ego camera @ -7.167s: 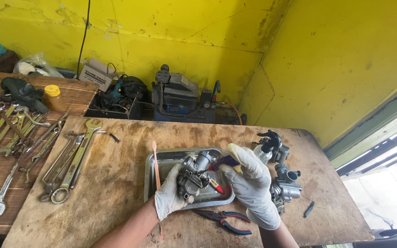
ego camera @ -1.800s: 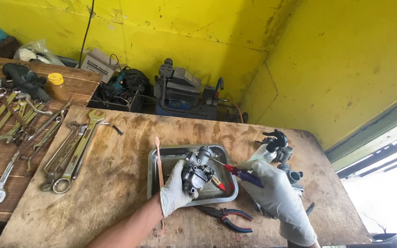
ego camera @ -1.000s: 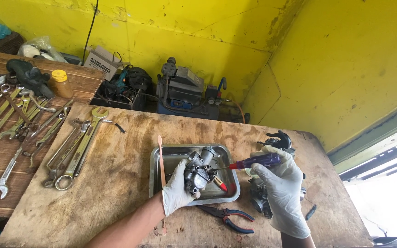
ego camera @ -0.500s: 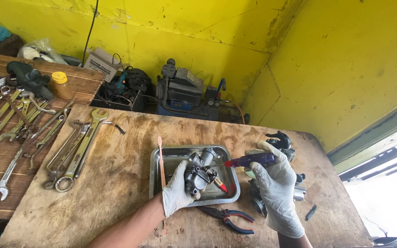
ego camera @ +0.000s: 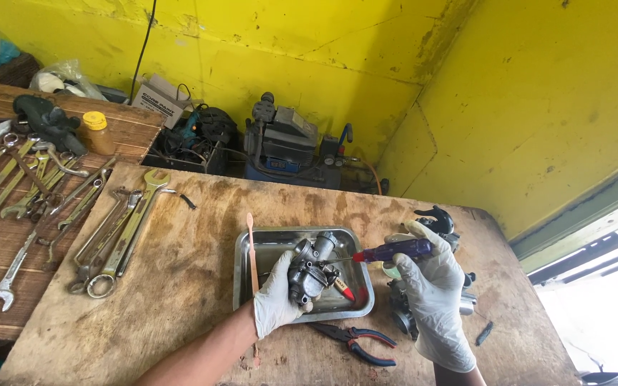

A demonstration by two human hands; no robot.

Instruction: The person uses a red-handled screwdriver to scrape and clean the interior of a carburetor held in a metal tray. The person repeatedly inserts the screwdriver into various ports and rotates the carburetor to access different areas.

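Note:
My left hand, in a white glove, grips a grey metal carburetor above a shallow steel tray on the wooden bench. My right hand, also gloved, holds a screwdriver with a purple handle, its tip pointing left at the carburetor's upper side. A second red-handled tool lies in the tray under the carburetor. A toothbrush rests on the tray's left rim.
Pliers lie in front of the tray. More carburetor parts sit behind my right hand. Several wrenches lie at the left. A compressor stands below the yellow wall. A small black piece lies near the right edge.
My right hand picked up the purple-handled screwdriver from the right and has brought it leftward to the carburetor. My left hand has kept the carburetor over the tray.

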